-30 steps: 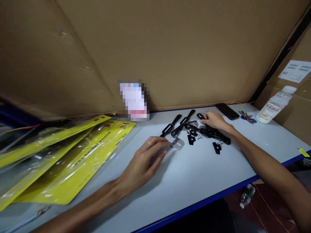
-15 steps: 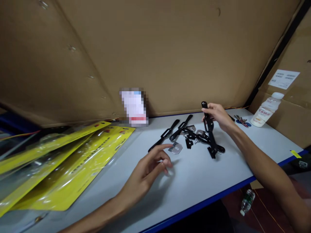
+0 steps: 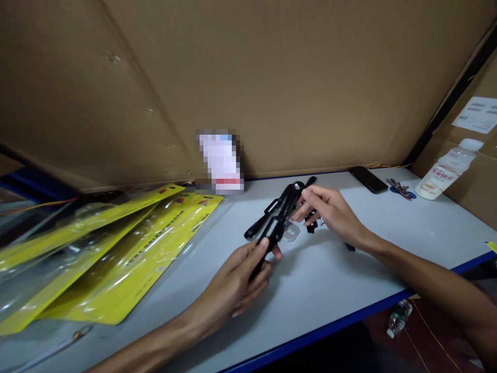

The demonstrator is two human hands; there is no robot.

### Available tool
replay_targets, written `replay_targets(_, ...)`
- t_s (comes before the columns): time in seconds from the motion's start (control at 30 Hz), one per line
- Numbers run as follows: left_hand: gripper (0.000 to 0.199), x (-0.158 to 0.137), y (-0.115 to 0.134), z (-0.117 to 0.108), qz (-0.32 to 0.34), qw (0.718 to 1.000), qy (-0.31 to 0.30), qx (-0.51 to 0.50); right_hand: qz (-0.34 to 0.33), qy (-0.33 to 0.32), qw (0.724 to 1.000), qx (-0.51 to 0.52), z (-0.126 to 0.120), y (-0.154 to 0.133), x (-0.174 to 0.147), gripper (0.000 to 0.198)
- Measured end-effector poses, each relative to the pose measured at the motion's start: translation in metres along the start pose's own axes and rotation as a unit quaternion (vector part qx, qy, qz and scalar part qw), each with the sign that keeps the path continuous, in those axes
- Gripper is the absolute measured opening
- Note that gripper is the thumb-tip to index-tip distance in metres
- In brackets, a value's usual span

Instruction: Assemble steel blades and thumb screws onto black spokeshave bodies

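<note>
The left hand (image 3: pixel 238 274) holds a black spokeshave (image 3: pixel 287 207) by its near handle, the fingers closed around it and the thumb lying along the top. The tool is raised above the worktop (image 3: pixel 330 305), slanting away toward the upper right, with its far end beside the right hand (image 3: pixel 336 212). That hand has its fingers bent, thumb and forefinger close together at the tip of the far handle; whether they pinch it or only come next to it cannot be told. Behind the held tool lies a second spokeshave (image 3: pixel 254 228), partly covered by it, and the handle end of another (image 3: pixel 310 181) shows just beyond. A slotted metal blade (image 3: pixel 292 235) and a small black plate (image 3: pixel 311 228) lie beneath and between the hands, both partly hidden. To the left, yellow-backed blister packs (image 3: pixel 171 248) overlap in a fan. A pixelated upright panel (image 3: pixel 221 163) leans against the cardboard wall (image 3: pixel 272 77). Farther right are a dark phone (image 3: pixel 368 179), a bunch of keys (image 3: pixel 402 189) and a white-capped bottle (image 3: pixel 440 171), while a clear bottle (image 3: pixel 399 317) lies on the floor.
</note>
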State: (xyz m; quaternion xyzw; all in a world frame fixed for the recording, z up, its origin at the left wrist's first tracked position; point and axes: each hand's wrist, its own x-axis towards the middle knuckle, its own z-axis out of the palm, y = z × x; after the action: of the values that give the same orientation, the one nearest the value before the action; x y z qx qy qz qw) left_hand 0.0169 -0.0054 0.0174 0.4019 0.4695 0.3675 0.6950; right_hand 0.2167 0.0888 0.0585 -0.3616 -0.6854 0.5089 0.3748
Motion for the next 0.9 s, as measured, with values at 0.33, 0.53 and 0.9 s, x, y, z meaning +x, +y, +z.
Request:
replay_targets(0.33, 0.055, 0.009, 0.011, -0.008, 0.038, 0.995, 0.086, -0.033, -0.088, -0.034, 0.85, -0.518, -0.001, 0.025, 0.001, 0.024)
replay_targets(0.53, 0.063, 0.008, 0.002, -0.004, 0.046, 0.995, 0.082, 0.043, -0.021, -0.079, 0.841, -0.534, 0.033, 0.024, -0.006, 0.032)
replay_targets(0.9, 0.061, 0.008, -0.001, -0.006, 0.068, 0.994, 0.083, 0.035, 0.055, -0.16, 0.94, -0.296, -0.009, 0.025, 0.007, 0.012)
